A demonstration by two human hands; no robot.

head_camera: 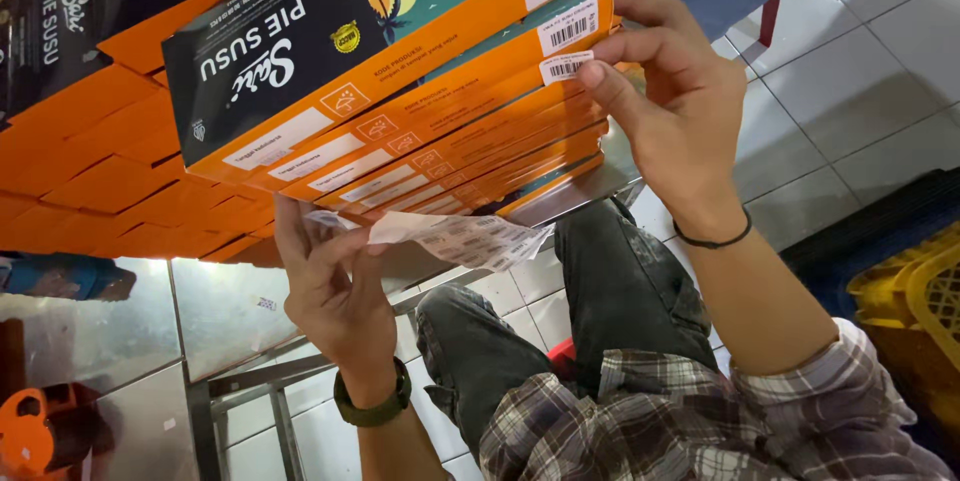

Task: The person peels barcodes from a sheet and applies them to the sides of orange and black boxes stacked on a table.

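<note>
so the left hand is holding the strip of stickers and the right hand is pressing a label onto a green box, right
Not quite: the box is orange, not green, as the head view shows. The left hand does hold the sticker strip, and the right hand presses a label onto it.
</note>
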